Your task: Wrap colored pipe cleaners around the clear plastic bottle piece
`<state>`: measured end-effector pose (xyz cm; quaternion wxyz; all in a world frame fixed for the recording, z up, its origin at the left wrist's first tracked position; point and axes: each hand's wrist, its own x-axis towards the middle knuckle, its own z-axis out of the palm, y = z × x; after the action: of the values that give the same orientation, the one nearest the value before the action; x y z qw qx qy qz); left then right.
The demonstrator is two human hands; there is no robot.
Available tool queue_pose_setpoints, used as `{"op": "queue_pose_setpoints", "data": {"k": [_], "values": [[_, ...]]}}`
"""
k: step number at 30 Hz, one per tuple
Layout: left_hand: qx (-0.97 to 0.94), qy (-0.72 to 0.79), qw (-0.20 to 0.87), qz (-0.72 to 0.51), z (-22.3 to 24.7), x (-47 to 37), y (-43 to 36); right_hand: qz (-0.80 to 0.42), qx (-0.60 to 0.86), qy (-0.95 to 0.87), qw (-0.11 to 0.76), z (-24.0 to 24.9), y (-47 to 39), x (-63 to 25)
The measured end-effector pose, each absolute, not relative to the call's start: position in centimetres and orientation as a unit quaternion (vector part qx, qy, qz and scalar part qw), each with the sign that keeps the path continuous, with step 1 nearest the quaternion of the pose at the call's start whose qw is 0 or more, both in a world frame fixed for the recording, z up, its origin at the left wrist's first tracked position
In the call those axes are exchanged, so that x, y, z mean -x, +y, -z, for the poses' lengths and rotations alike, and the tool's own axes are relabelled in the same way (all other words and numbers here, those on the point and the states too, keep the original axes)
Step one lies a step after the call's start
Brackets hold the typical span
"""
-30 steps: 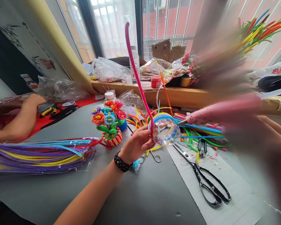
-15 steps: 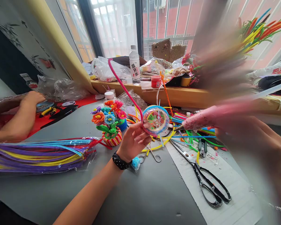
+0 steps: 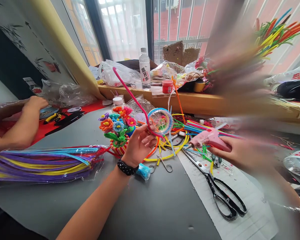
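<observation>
My left hand (image 3: 137, 146) is closed round the edge of a clear round plastic piece (image 3: 162, 120), like a spool or cup base, with a blue band at its rim. A bright pink pipe cleaner (image 3: 132, 95) runs along its lower left edge and sticks up to the upper left. Further right, my right hand (image 3: 240, 153) grips a pink hot glue gun (image 3: 206, 137) by its handle, nozzle to the left and apart from the plastic piece. Black-handled scissors (image 3: 210, 183) lie below the gun on paper. Blur covers part of my right arm.
Left of my left hand stands a pot of pipe-cleaner flowers (image 3: 118, 146), beside a bag of pipe cleaners (image 3: 45, 163). Small scissors (image 3: 162, 165) lie in front of loose pipe cleaners. A water bottle (image 3: 144, 70) stands on the sill. Another person's hand (image 3: 35, 104) is at far left.
The glue gun has dropped and moved away from the camera, and its body shows more clearly. My left hand has shifted slightly left with the plastic piece and pink pipe cleaner.
</observation>
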<state>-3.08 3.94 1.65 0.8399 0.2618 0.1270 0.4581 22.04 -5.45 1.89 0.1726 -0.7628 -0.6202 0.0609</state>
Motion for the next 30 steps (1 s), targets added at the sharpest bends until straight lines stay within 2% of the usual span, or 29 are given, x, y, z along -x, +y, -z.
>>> {"op": "queue_pose_setpoints", "data": {"k": [3,8,12,18,25,26,30], "values": [[-0.273,0.148,0.832,-0.459,-1.6,2.9,3.9,-0.146,0.737,-0.650,0.114,-0.6,-5.0,-22.0],[-0.290,0.179,0.827,-0.447,-1.3,2.7,3.8,-0.186,0.710,-0.677,0.061,1.2,-4.5,-21.5],[-0.331,0.204,0.812,-0.436,-0.9,2.5,3.9,-0.170,0.716,-0.675,0.056,2.0,-4.2,-20.9],[-0.506,0.267,0.715,-0.402,-0.4,1.9,3.2,-0.140,0.727,-0.667,0.081,3.5,-3.9,-20.6],[-0.619,0.283,0.642,-0.353,-0.4,1.2,1.7,-0.141,0.733,-0.643,0.171,0.2,-4.9,-21.2],[-0.629,0.284,0.636,-0.345,-0.4,1.1,1.6,-0.164,0.724,-0.640,0.200,-0.5,-5.2,-21.1],[-0.677,0.300,0.591,-0.321,0.1,1.0,1.2,-0.296,0.616,-0.589,0.431,-2.6,-6.6,-19.7]]}}
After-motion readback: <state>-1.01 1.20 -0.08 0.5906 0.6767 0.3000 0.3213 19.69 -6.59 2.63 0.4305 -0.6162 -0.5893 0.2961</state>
